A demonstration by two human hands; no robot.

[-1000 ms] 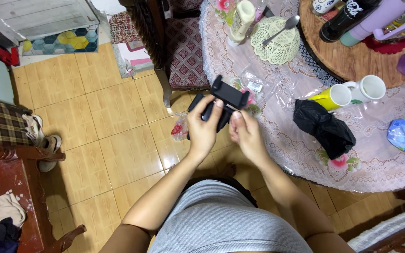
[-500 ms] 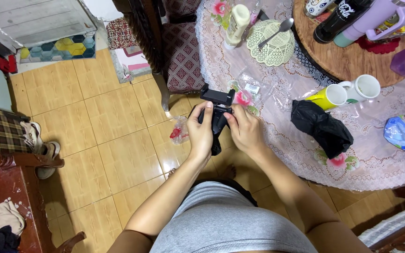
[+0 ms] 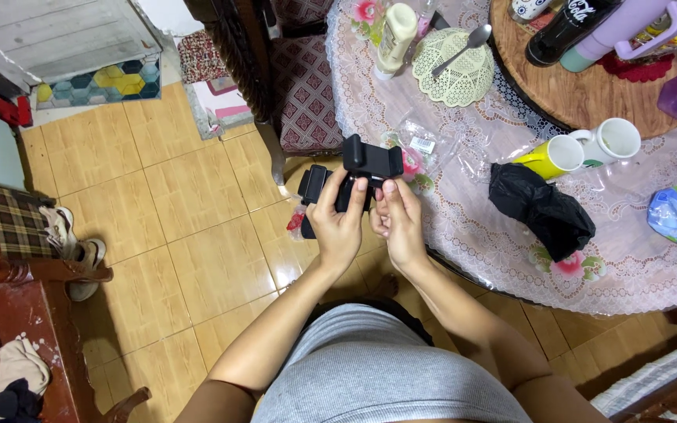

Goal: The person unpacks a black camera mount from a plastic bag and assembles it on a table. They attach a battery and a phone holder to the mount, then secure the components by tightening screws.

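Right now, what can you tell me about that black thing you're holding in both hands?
The black holder looks like hard matte plastic: a flat clamp-like cradle on top with raised ends, joined to a second black piece lower left. It is held up over the edge of the lace-covered table. The left hand grips its lower part; the right hand pinches under the cradle.

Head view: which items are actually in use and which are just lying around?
In use: black phone holder, gripped by left hand and right hand.
Lying about: black bag, yellow mug, white mug, spoon, cream bottle.
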